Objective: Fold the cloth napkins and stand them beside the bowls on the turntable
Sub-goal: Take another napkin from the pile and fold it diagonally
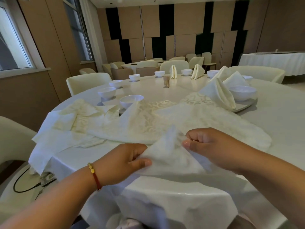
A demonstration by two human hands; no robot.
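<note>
Pinching a white napkin (171,156) at the near table edge, the left hand (125,160) grips its left fold between thumb and curled fingers; the right hand (208,144) pinches the right side likewise. Napkin is blurred, raised into a peak. Unfolded napkins (132,123) lie heaped just beyond. Folded napkins (219,93) stand beside bowls (242,92) on the turntable (165,91), right and far side.
</note>
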